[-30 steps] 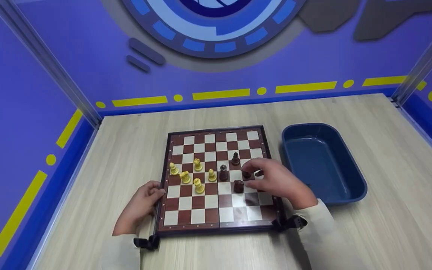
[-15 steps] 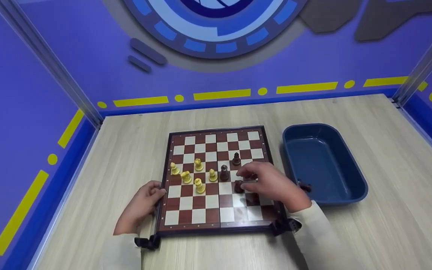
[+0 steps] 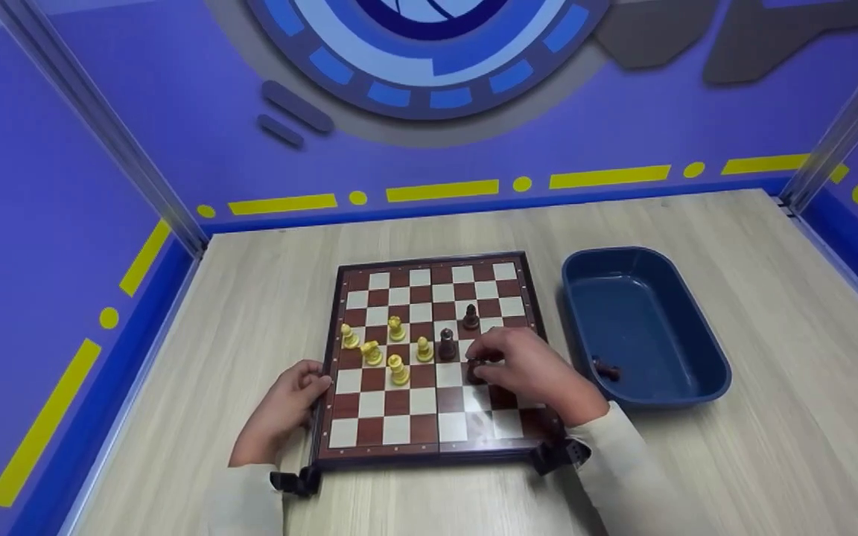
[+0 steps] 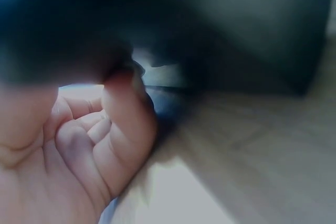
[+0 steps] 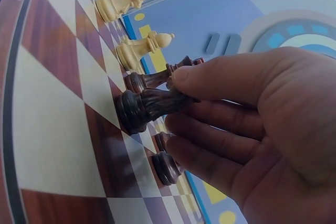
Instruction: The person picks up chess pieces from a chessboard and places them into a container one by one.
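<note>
My left hand (image 3: 291,398) grips the left edge of the wooden chessboard (image 3: 466,447), thumb at its rim. In the left wrist view the board's dark underside blurs above the curled fingers (image 4: 128,124). Over the board's right half, my right hand (image 3: 529,368) pinches the head of a dark chess knight (image 5: 149,107) between thumb and fingers; its base seems to be on a square. Beside it stands a taller dark piece (image 3: 447,344), with a dark pawn (image 3: 470,316) farther back. The right wrist view shows another dark base (image 5: 165,169), partly hidden by the fingers.
Several pale yellow chess pieces stand on the board's left half, among them a king (image 3: 398,370) and a pawn (image 3: 424,349). Right of the board is a dark blue bin (image 3: 712,350) with a dark chess piece (image 3: 606,368) lying inside. Blue panels (image 3: 101,223) enclose the table.
My right hand has shifted slightly left and down onto the dark knight and now pinches it. The dark piece in the bin has come into view from behind the arm. My left hand stays put.
</note>
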{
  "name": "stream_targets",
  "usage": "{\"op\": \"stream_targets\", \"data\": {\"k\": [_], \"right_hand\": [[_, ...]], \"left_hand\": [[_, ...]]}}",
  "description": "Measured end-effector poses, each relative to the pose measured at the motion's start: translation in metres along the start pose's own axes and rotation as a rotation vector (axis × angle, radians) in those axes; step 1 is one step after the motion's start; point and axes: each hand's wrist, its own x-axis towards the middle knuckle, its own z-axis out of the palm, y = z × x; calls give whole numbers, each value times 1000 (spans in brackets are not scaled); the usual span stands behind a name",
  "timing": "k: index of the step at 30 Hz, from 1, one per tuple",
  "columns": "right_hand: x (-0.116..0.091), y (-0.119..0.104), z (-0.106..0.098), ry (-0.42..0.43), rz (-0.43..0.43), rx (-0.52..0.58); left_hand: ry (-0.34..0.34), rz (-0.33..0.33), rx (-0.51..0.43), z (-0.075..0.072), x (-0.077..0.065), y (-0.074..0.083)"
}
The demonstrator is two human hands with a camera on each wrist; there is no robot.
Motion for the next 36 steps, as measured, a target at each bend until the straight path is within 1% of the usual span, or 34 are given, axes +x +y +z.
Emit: {"op": "stream_targets", "data": {"k": [5,12,19,23,29,36], "right_hand": [[0,-1,1,6,-2,-17],[0,-1,0,12,19,-13],[1,1,-1,34,-22,-36],[0,2,-4,48,-20,-48],[-1,0,-11,76,2,-9],[-3,-2,-19,93,18,4]], "left_hand": [[0,-8,4,0,0,0],[-5,5,10,0,2,0],[-11,8,11,-1,2,0],[-9,4,24,-1,0,1],[0,19,40,-1,0,0],[-7,7,7,0,0,-1]]}}
